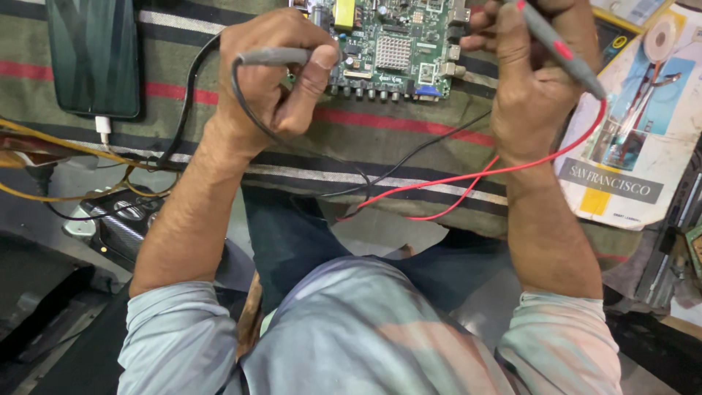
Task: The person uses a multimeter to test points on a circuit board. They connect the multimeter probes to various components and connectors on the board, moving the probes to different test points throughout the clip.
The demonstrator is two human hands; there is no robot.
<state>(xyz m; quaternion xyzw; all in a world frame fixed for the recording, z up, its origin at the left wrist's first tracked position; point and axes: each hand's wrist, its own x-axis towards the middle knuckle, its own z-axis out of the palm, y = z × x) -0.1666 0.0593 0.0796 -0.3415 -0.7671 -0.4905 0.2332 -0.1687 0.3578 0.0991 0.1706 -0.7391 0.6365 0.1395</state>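
My left hand (274, 77) grips a grey test probe (281, 56) with a black lead, its tip pointing right onto the green circuit board (398, 47). My right hand (534, 73) holds a second grey probe (563, 51) with red bands and a red lead (468, 179); the probe slants up-left toward the board's right edge, and its tip is hidden at the frame's top. The board lies on a striped cloth (365, 139) at the top centre. It carries a silver heatsink, a yellow part and a row of connectors along its near edge.
A dark phone (93, 55) on a white charging cable lies at the top left of the cloth. A worn printed booklet (636, 139) sits at the right. Yellow wires (66, 150) and a black power strip (121, 219) are at the left, below the cloth edge.
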